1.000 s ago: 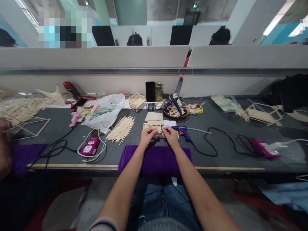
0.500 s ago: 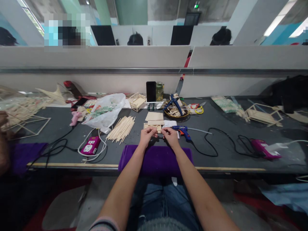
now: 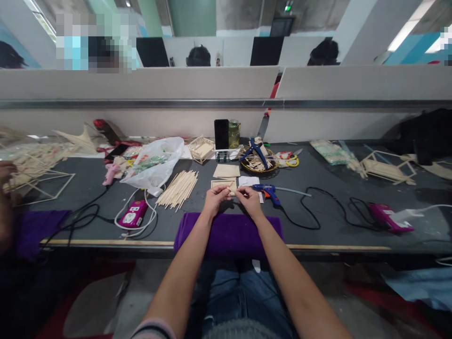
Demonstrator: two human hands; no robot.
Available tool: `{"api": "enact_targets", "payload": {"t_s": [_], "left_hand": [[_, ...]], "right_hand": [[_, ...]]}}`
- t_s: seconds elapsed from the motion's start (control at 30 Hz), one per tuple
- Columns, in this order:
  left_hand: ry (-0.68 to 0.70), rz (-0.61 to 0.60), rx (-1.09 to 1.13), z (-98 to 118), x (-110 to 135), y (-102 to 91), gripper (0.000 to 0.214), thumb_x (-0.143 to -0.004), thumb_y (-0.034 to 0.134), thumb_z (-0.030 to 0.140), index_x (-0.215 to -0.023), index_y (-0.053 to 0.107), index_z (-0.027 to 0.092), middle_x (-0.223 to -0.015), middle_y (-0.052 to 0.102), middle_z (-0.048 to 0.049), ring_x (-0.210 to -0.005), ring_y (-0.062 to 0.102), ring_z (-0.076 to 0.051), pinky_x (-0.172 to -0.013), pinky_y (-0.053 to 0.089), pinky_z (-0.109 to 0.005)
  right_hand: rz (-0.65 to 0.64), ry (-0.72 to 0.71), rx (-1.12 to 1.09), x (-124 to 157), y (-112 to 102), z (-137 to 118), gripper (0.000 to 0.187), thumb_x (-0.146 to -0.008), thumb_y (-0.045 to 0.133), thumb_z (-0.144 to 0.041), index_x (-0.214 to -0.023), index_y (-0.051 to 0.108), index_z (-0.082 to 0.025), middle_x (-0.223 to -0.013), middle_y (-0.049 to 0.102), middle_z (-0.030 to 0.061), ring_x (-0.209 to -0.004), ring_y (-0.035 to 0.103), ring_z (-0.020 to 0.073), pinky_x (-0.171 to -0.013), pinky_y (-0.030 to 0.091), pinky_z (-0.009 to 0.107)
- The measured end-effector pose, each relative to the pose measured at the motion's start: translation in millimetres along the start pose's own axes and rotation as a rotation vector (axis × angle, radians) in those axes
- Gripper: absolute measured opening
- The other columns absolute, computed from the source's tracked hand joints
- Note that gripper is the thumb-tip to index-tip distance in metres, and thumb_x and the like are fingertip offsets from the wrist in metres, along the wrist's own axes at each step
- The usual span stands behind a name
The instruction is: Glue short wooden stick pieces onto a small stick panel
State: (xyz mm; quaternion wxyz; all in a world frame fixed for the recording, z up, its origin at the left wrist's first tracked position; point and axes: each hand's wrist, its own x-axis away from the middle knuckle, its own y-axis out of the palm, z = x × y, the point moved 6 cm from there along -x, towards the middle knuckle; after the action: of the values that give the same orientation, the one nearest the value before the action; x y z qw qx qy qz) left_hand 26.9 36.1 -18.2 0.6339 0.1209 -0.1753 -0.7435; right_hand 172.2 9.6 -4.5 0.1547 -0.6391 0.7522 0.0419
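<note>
My left hand [image 3: 216, 198] is closed in a pinch above the table, just in front of a small wooden frame with a flat base [image 3: 214, 184]. My right hand [image 3: 249, 199] is pinched close beside it, with the fingertips almost meeting. A short pale wooden stick [image 3: 231, 189] shows between the two sets of fingertips; the fingers cover much of it. Behind the frame lies a flat wooden sheet [image 3: 226, 171]. To the right of my right hand a blue glue gun [image 3: 267, 189] rests on its side by some white paper [image 3: 248, 181].
A rolled purple cloth [image 3: 229, 235] lies under my forearms. Left are loose wooden sticks [image 3: 178, 189], a plastic bag [image 3: 155, 162] and a magenta power box [image 3: 133, 213]. Behind stand a basket [image 3: 259, 165], phone [image 3: 221, 134] and jar [image 3: 234, 134]. Scissors [image 3: 291, 161] lie right; another person's hand [image 3: 6, 173] is far left.
My fingertips have come slightly closer together, and the stick between them shows more clearly. A gap now shows between the wooden sheet and the small frame. The glue gun has not moved.
</note>
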Motion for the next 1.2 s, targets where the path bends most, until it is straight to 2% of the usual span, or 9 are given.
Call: {"api": "enact_targets", "payload": {"t_s": [0.2, 0.47, 0.7, 0.97, 1.2], "left_hand": [[-0.02, -0.005, 0.047, 0.4, 0.5, 0.2, 0.042, -0.049, 0.085, 0.033, -0.082, 0.071, 0.012, -0.064, 0.066, -0.0017, -0.055, 0.059, -0.01, -0.057, 0.054, -0.025], [0.041, 0.006, -0.041, 3.8, 1.0, 0.2, 0.038, -0.055, 0.082, 0.037, -0.084, 0.073, 0.013, -0.067, 0.065, -0.001, -0.055, 0.057, -0.009, -0.057, 0.051, -0.025], [0.242, -0.018, -0.274, 12.8, 3.3, 2.9, 0.03, -0.064, 0.075, 0.04, -0.085, 0.074, 0.017, -0.087, 0.063, -0.0041, -0.063, 0.056, -0.01, -0.054, 0.049, -0.023], [0.498, 0.033, -0.54, 23.3, 8.9, 9.5, 0.015, -0.067, 0.074, 0.032, -0.078, 0.075, 0.021, -0.07, 0.058, -0.0022, -0.064, 0.052, -0.013, -0.056, 0.041, -0.024], [0.567, 0.03, -0.613, 26.9, 14.7, 15.0, 0.011, -0.071, 0.071, 0.03, -0.078, 0.075, 0.021, -0.07, 0.058, -0.0027, -0.063, 0.052, -0.013, -0.056, 0.04, -0.024]], "right_hand": [[0.002, -0.1, 0.11, 3.1, 2.2, -6.1, 0.022, -0.078, 0.058, -0.04, -0.075, 0.062, -0.018, -0.072, 0.062, 0.0025, -0.064, 0.056, 0.0143, -0.056, 0.046, 0.024], [-0.029, -0.164, 0.212, 6.5, 6.1, -12.8, 0.017, -0.08, 0.056, -0.034, -0.074, 0.063, -0.02, -0.071, 0.062, 0.0016, -0.064, 0.056, 0.0139, -0.058, 0.045, 0.025], [0.018, -0.154, 0.213, 4.9, 1.9, -8.1, 0.02, -0.082, 0.054, -0.037, -0.081, 0.065, -0.02, -0.078, 0.064, 0.0036, -0.066, 0.058, 0.0149, -0.057, 0.045, 0.025], [0.042, -0.197, 0.215, 3.6, -1.2, -9.0, 0.02, -0.084, 0.053, -0.035, -0.081, 0.066, -0.02, -0.08, 0.064, 0.0047, -0.07, 0.058, 0.0161, -0.06, 0.046, 0.026], [0.032, -0.206, 0.224, 4.0, -1.0, -8.6, 0.021, -0.084, 0.054, -0.036, -0.081, 0.067, -0.02, -0.08, 0.065, 0.0047, -0.073, 0.059, 0.0164, -0.061, 0.046, 0.026]]}}
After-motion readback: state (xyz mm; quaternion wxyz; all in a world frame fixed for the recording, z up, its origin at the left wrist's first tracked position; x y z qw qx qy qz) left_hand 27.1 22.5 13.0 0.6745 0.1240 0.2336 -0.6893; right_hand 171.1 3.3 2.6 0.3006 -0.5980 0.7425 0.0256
